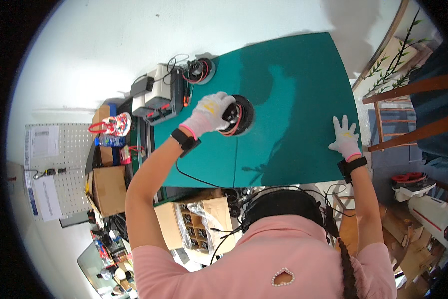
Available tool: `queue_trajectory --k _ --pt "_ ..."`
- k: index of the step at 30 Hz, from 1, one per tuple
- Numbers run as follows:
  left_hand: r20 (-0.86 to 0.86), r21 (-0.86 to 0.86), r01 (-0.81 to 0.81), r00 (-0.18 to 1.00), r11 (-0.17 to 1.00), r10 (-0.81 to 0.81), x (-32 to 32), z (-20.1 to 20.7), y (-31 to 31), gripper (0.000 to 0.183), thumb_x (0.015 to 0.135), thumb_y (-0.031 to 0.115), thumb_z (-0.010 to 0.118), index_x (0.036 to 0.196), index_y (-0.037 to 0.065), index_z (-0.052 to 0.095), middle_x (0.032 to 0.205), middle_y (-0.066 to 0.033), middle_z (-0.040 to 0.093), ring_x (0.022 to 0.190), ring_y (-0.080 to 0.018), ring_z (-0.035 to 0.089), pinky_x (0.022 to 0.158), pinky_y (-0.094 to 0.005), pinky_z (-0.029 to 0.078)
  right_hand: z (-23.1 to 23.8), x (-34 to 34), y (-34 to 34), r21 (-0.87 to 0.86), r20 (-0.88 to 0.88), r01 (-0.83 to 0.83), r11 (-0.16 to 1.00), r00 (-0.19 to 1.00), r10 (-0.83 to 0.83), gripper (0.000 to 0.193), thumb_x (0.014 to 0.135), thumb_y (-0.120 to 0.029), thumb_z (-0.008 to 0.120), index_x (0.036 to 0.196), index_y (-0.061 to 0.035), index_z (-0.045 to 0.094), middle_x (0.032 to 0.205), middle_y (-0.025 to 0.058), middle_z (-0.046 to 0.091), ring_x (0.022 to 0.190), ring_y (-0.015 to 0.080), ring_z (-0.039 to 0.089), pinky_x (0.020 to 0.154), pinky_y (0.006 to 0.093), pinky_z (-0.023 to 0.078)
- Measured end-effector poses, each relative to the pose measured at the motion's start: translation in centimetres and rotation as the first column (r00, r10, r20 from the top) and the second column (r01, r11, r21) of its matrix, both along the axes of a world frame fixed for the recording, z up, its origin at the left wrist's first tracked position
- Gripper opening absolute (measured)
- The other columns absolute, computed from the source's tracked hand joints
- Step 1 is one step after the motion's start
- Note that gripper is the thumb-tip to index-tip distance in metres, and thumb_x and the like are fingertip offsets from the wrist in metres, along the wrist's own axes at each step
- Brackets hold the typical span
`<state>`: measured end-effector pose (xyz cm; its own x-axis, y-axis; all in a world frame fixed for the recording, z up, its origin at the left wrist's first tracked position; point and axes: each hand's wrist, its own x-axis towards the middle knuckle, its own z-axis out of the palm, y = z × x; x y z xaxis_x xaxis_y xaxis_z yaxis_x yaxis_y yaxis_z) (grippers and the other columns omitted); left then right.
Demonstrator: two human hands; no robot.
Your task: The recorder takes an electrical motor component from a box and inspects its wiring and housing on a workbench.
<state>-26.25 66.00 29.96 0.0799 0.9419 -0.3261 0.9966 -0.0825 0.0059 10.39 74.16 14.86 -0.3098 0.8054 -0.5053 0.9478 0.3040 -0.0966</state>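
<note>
My left hand (213, 111), in a white knit glove with a pink cuff, is closed on the near-left side of a round black motor-like part (246, 113) with red wires. The part rests on the green tabletop (303, 70), left of the middle. Some of it is hidden under my fingers. My right hand (344, 138), gloved the same way, lies with spread fingers at the table's right edge and holds nothing. A similar round part with red wires (200, 71) sits at the far left of the table.
Beside the far round part stands a grey-and-black boxy machine (159, 94) with cables, and a red-handled tool (187, 98). An open carton (199, 229) with dividers is below the near edge. A cardboard box (109, 189) is at left, a wooden chair (398, 94) at right.
</note>
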Motion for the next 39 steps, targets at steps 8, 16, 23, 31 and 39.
queue_trajectory --k 8,16,23,31,39 --pt "-0.027 0.09 -0.074 0.997 0.993 0.076 -11.5 -2.0 12.9 0.064 0.06 0.035 0.071 0.116 0.01 0.052 0.113 -0.0138 0.052 0.106 -0.0298 0.052 0.092 -0.0364 0.042 -1.1 -2.4 -0.1 -0.066 0.07 0.108 0.992 0.992 -0.103 0.111 0.054 -0.022 0.083 0.14 -0.027 0.013 0.148 0.0138 0.001 0.13 0.0501 0.013 0.098 0.0626 0.029" --pt "0.086 0.009 -0.172 0.982 0.985 0.17 -16.3 -6.8 20.9 0.076 0.055 0.039 0.074 0.12 0.007 0.051 0.117 -0.0164 0.053 0.11 -0.0274 0.05 0.094 -0.0341 0.04 -0.9 -2.8 0.8 -0.141 0.151 0.172 0.975 0.977 -0.15 0.12 0.052 -0.021 0.084 0.142 -0.0299 0.006 0.149 0.0111 -0.007 0.133 0.0458 0.005 0.103 0.0582 0.023" --pt "0.061 -0.009 -0.155 0.986 0.988 0.155 -17.5 -8.5 22.1 0.075 0.054 0.037 0.07 0.121 0.009 0.052 0.116 -0.0152 0.053 0.11 -0.0284 0.051 0.093 -0.0355 0.042 -0.7 -3.4 1.0 -0.177 0.182 0.196 0.965 0.97 -0.164 0.12 0.053 -0.019 0.084 0.142 -0.0294 0.005 0.149 0.0108 -0.007 0.133 0.0447 0.004 0.105 0.0559 0.021" --pt "0.092 -0.011 -0.157 0.983 0.988 0.157 -18.6 -9.4 21.6 0.074 0.053 0.037 0.069 0.12 0.008 0.052 0.114 -0.0158 0.052 0.11 -0.029 0.05 0.092 -0.0365 0.042 -0.4 -3.8 1.1 -0.192 0.185 0.221 0.956 0.965 -0.186 0.12 0.053 -0.016 0.084 0.142 -0.0297 0.006 0.149 0.0092 -0.007 0.134 0.0431 0.003 0.107 0.0538 0.019" --pt "0.08 -0.006 -0.178 0.981 0.984 0.178 -18.7 -9.8 20.9 0.077 0.055 0.036 0.07 0.124 0.011 0.047 0.119 -0.0163 0.048 0.113 -0.0302 0.047 0.093 -0.0385 0.041 -1.1 -3.6 1.2 -0.188 0.176 0.211 0.959 0.968 -0.178 0.121 0.052 -0.019 0.084 0.142 -0.0319 0.006 0.149 0.008 -0.007 0.134 0.0431 0.003 0.106 0.054 0.02"
